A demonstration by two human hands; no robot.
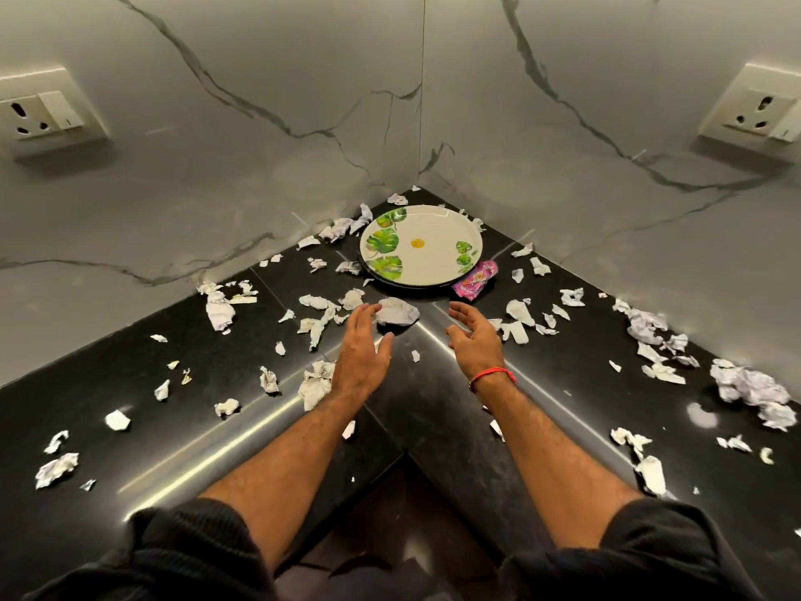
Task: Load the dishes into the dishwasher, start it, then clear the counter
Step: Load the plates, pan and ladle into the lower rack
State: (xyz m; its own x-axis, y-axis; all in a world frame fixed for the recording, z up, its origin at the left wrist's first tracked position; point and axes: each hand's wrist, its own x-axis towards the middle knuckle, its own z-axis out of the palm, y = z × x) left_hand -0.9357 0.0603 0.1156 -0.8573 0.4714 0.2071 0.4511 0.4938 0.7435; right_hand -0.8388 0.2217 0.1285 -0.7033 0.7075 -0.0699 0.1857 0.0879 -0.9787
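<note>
While sat in the worktop's back corner, leaf-print plate [422,247] looks stiff, slick, breakable. Best pinched at opposite rims, probably. Left hand [360,354] flat-fingered, touching a crumpled paper ball [396,312]; right hand [472,334] loosely spread, holding nothing. Pink wrapper [475,280] tucked beside the plate.

Paper scraps [321,386] lie scattered over the black bench [108,383], thick at the right edge of the frame and looser at the left. The plate [427,249] fills the corner at centre, with walls [216,145] close behind it. A bare strip of bench runs down the middle, between both forearms.
</note>
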